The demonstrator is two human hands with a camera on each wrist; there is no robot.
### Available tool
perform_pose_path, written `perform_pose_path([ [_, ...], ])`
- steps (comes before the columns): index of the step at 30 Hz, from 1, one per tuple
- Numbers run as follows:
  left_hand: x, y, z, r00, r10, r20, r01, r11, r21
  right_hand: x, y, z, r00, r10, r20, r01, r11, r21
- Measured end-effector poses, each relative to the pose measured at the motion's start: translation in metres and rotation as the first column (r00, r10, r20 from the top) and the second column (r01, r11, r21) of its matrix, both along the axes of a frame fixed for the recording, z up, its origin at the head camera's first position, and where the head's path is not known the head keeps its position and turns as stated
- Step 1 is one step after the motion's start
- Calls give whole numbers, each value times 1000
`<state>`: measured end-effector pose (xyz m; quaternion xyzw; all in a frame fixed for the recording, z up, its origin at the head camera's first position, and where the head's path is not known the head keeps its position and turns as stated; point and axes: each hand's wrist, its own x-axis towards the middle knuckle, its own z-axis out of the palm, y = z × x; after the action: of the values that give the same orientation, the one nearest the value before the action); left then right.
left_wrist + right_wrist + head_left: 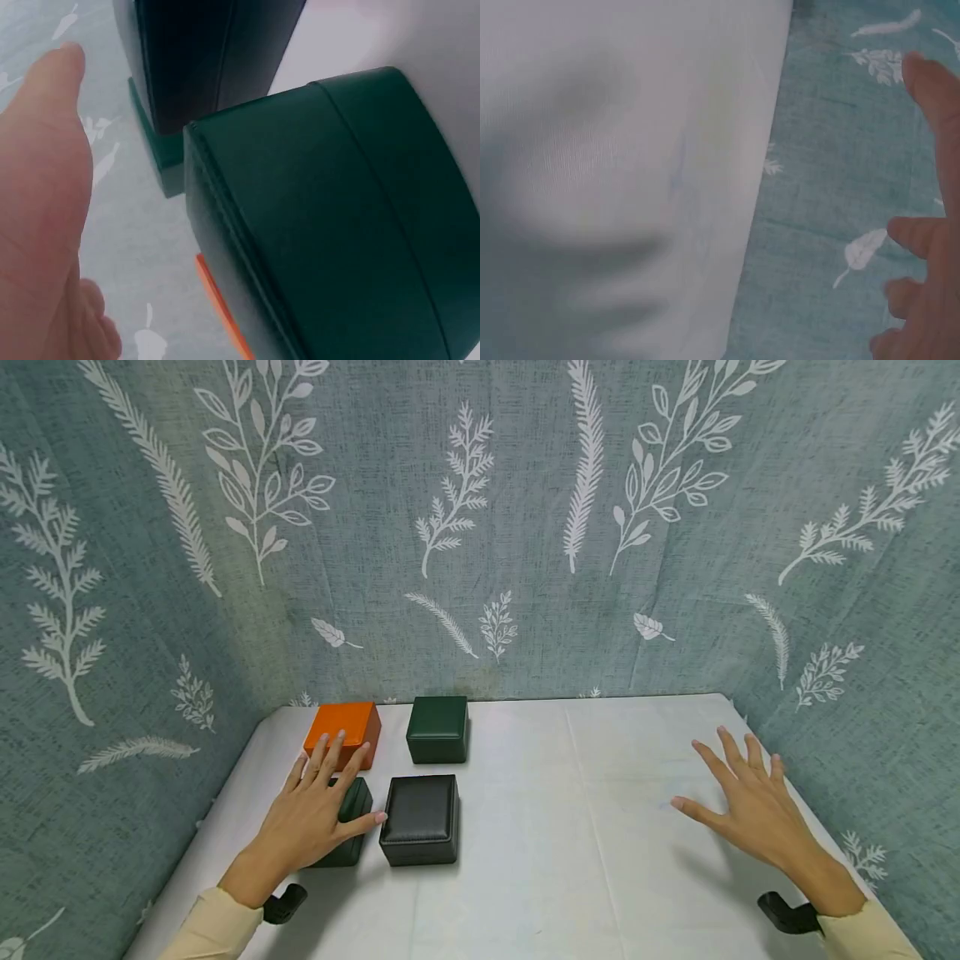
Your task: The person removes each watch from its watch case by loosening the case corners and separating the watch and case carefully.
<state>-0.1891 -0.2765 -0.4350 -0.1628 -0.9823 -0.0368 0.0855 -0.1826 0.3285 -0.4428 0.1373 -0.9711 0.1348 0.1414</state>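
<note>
Four small boxes would be several: an orange box (341,724) at the back left, a dark green box (438,729) beside it, a black box (420,820) in front, and another green box (356,806) partly hidden under my left hand (303,818). That hand is spread over the nearer green box, fingers straight, holding nothing; whether it touches the lid I cannot tell. In the left wrist view the nearer green box (322,202) stands large beside the thumb. My right hand (757,810) hovers with fingers spread above the right side of the table, away from the boxes.
A white cloth-covered table (540,877) carries the boxes. Blue-grey curtains (525,527) with white leaf patterns rise behind it and on both sides. Black wrist mounts (787,912) sit under both wrists.
</note>
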Motion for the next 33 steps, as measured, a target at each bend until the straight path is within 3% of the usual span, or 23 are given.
perform_pose_path([
  [7, -2, -1, 4, 993, -89, 76, 77, 986, 148, 1, -6, 0, 999, -33, -14, 31, 992, -120],
  [11, -3, -2, 3, 977, -169, 131, 125, 949, 289, 1, -12, -6, 999, -36, -31, 30, 984, -177],
  [14, -6, -3, 1, 965, -222, 137, 161, 919, 359, 1, -19, -11, 999, -37, -5, 34, 968, -249],
  [23, -11, -1, -1, 956, -284, 78, 228, 882, 413, 3, -45, -21, 991, -17, 131, 68, 916, -396],
  [33, -15, 0, -3, 941, -319, 114, 246, 875, 417, 0, -76, -33, 973, 49, 225, 62, 885, -461],
])
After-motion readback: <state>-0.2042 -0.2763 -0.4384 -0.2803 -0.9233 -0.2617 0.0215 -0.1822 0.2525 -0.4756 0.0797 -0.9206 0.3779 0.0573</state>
